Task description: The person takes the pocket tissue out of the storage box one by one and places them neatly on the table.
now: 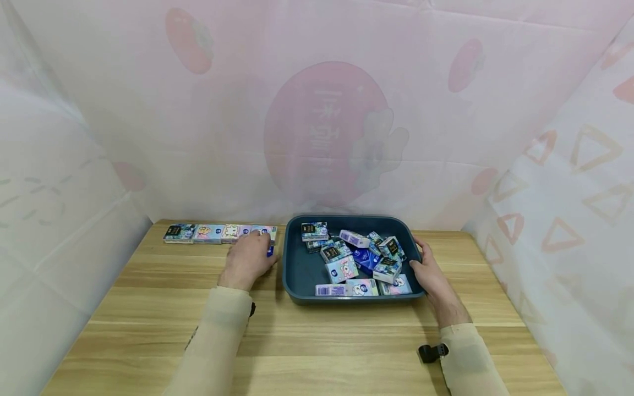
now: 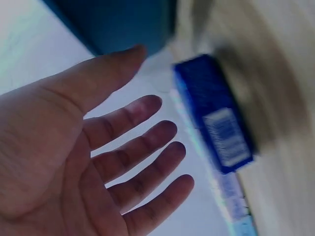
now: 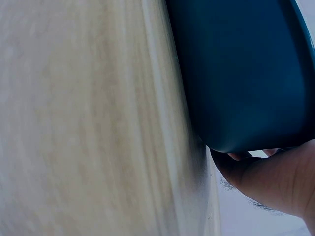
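Looks pretty early, with four small packs [image 1: 207, 234] lined up along the table's [image 1: 322, 346] back edge from its left corner, a blue pack [image 2: 214, 115] by the loosely spread left hand [image 1: 249, 257], and loads left in the bin [image 1: 302, 275] gripped by the right hand [image 1: 432, 278].

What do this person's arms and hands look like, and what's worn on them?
Both hands are bare: no glove shows on the left hand or right hand. The left sleeve and right sleeve are long and plain beige. A small black device juts out by the right cuff; a black bit shows at the left one.
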Tool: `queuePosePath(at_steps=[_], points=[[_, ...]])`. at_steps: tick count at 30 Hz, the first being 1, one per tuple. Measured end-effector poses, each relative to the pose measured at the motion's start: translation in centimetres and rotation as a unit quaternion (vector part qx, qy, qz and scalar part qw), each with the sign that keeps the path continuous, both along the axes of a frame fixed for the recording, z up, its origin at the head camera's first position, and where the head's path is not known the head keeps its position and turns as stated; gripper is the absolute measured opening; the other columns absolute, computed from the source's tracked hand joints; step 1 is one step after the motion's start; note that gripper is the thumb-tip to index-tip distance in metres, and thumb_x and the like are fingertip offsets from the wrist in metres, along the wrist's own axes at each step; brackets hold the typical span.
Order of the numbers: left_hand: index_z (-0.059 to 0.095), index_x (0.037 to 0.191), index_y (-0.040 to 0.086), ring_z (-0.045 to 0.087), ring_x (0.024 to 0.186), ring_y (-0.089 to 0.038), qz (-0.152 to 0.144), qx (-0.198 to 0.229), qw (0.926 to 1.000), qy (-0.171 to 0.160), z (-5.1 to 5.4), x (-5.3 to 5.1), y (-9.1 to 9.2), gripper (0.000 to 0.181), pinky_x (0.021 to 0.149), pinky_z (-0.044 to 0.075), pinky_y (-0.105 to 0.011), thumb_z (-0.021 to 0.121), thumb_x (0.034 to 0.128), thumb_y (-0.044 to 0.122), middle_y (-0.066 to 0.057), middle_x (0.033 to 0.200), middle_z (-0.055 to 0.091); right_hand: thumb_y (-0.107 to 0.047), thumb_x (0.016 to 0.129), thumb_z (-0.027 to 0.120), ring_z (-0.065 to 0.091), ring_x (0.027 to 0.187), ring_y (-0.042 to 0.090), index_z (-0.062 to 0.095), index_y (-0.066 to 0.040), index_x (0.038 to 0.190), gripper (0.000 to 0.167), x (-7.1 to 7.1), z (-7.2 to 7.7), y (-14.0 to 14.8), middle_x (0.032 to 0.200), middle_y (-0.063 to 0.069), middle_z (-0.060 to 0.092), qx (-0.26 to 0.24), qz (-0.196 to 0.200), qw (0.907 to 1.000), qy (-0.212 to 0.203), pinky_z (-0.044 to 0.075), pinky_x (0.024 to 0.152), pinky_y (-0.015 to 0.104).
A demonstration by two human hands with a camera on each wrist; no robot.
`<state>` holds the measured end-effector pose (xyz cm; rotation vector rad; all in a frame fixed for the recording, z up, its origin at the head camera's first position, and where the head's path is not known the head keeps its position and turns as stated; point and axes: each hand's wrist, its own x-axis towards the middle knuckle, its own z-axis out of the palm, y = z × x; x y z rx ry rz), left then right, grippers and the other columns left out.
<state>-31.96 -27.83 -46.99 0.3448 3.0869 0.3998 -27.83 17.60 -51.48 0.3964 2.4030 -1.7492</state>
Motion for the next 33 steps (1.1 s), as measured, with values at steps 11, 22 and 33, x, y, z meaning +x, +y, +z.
queuePosePath(at_steps=[11,22,33], points=[[0.078,0.134,0.000,0.077,0.122,-0.043,-0.049,0.023,0.9977,0.042,3.3,2.7,3.4,0.035,0.106,0.070,-0.057,0.077,0.1161,0.030,-0.022,0.134,0.078,-0.004,0.123,0.033,0.049,0.159,0.049,0.002,-0.023,0.191,0.077,0.5,0.3,-0.3,0.188,0.034,0.028,0.006,0.006,0.9999,0.014,0.047,0.127,0.060],[0.081,0.134,0.003,0.078,0.112,-0.036,-0.115,0.026,0.9913,0.058,3.8,4.7,6.7,0.037,0.103,0.071,-0.053,0.082,0.1128,0.034,-0.017,0.128,0.081,-0.005,0.123,0.032,0.050,0.157,0.048,0.001,-0.023,0.191,0.076,0.2,0.0,0.0,0.188,0.034,0.027,0.003,0.004,0.9999,0.009,0.047,0.125,0.059],[0.083,0.132,0.005,0.079,0.107,-0.033,-0.169,0.029,0.9842,0.044,3.2,6.1,9.2,0.033,0.099,0.072,-0.050,0.081,0.1136,0.033,-0.014,0.125,0.082,-0.006,0.124,0.033,0.057,0.150,0.043,0.002,-0.026,0.191,0.076,0.5,0.2,-0.1,0.187,0.032,0.032,0.011,0.006,0.9999,0.003,0.053,0.111,0.044]])
